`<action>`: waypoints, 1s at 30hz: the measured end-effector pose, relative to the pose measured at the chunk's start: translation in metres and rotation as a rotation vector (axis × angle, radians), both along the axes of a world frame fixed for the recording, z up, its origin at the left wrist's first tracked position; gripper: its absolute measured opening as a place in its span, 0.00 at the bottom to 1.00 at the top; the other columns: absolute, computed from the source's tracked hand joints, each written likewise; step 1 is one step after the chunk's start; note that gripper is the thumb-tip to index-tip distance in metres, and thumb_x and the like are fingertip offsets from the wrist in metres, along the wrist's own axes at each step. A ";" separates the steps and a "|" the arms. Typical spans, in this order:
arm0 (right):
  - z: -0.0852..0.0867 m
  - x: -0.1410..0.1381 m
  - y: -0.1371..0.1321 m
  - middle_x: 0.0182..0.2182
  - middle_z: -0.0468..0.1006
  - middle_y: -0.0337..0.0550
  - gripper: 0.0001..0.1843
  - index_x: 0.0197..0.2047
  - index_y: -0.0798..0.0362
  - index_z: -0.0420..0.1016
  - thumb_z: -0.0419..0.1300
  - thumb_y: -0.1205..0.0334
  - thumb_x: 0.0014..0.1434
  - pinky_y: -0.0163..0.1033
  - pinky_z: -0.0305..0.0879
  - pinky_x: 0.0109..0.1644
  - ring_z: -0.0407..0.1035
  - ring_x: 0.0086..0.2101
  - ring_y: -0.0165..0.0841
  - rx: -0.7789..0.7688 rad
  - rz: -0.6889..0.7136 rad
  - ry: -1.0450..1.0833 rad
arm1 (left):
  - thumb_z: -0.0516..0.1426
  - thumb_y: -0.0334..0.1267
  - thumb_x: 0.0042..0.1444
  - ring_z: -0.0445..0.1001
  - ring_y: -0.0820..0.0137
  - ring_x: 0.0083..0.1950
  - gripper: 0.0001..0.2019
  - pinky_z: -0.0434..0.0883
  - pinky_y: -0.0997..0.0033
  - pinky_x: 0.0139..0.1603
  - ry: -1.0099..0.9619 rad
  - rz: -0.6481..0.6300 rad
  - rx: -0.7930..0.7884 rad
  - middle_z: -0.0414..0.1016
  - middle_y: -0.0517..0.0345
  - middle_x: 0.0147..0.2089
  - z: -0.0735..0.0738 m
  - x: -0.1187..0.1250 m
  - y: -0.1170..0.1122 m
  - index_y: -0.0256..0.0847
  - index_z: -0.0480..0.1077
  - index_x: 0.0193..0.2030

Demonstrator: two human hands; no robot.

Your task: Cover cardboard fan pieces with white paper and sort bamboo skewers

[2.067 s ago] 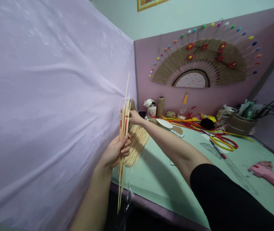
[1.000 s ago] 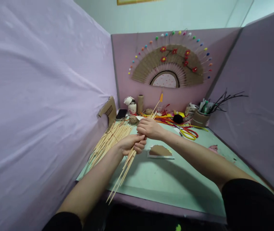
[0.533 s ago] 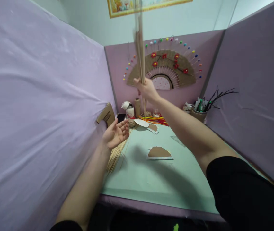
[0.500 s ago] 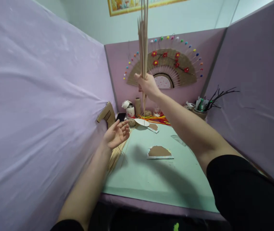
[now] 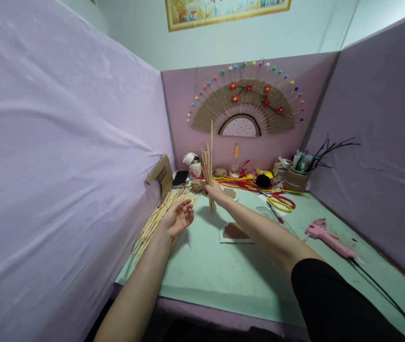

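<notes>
My right hand (image 5: 213, 189) is closed round an upright bundle of thin wooden sticks (image 5: 207, 164); one stick rises well above the others, and the lower ends reach close to the green tabletop. Palm up, with fingers loosely curled and apart, my left hand (image 5: 180, 217) holds nothing. It hovers over the right side of a loose pile of sticks (image 5: 152, 222) along the table's left side. A brown cardboard half-round with a white edge (image 5: 236, 232) lies partly behind my right forearm. A similar cardboard piece (image 5: 230, 193) lies farther back, partly hidden by my right hand.
A pink glue gun (image 5: 330, 240) with a black cord lies at right. Near it are a red marker (image 5: 275, 212) and coloured pipe cleaners (image 5: 280, 203). A pot of dark twigs (image 5: 296, 178) stands back right. A decorated fan (image 5: 241, 104) hangs on the rear panel.
My right hand has come down with the stick bundle, from high before the fan to just above the table. My left hand has shifted slightly right and down, staying open.
</notes>
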State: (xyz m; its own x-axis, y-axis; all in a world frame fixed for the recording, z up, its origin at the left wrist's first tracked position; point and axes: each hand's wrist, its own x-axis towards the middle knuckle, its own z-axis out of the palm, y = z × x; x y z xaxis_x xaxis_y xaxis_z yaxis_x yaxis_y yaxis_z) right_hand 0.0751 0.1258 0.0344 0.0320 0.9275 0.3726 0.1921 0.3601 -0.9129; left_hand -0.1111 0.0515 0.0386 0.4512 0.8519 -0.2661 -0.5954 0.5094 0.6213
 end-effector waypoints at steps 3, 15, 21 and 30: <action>-0.005 -0.003 0.000 0.15 0.61 0.33 0.21 0.22 0.51 0.60 0.55 0.43 0.55 0.33 0.54 0.25 0.57 0.19 0.27 0.006 -0.009 -0.005 | 0.51 0.32 0.62 0.73 0.76 0.28 0.06 0.72 0.76 0.29 0.031 0.014 -0.007 0.72 0.56 0.30 -0.004 0.002 -0.002 0.34 0.69 0.40; 0.077 0.067 -0.033 0.23 0.66 0.41 0.18 0.26 0.52 0.63 0.48 0.54 0.66 0.38 0.53 0.35 0.58 0.28 0.32 0.841 0.100 -0.983 | 0.49 0.40 0.65 0.77 0.70 0.32 0.15 0.73 0.71 0.37 -0.002 -0.303 0.009 0.77 0.47 0.33 -0.010 0.016 -0.006 0.30 0.71 0.43; 0.074 0.070 -0.072 0.23 0.66 0.41 0.21 0.25 0.50 0.66 0.49 0.49 0.66 0.41 0.57 0.40 0.59 0.28 0.33 0.945 0.421 -1.156 | 0.47 0.61 0.59 0.79 0.56 0.40 0.33 0.72 0.57 0.44 -0.078 -0.758 0.104 0.78 0.34 0.41 0.002 0.052 -0.031 0.27 0.70 0.46; 0.025 0.067 -0.049 0.46 0.74 0.48 0.09 0.42 0.47 0.74 0.54 0.62 0.61 0.51 0.54 0.61 0.63 0.51 0.40 0.621 0.088 -0.800 | 0.48 0.33 0.66 0.47 0.85 0.11 0.09 0.46 0.89 0.13 -0.082 -0.476 0.018 0.47 0.73 0.15 -0.002 0.102 -0.023 0.37 0.65 0.35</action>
State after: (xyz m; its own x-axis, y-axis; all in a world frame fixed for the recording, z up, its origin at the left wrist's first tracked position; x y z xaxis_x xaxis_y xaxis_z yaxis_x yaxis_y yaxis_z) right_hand 0.1424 0.0769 0.0598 -0.4968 0.5498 0.6715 0.6147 0.7691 -0.1749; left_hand -0.0094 0.0286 0.0366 0.8110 0.5496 -0.2008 -0.3459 0.7271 0.5930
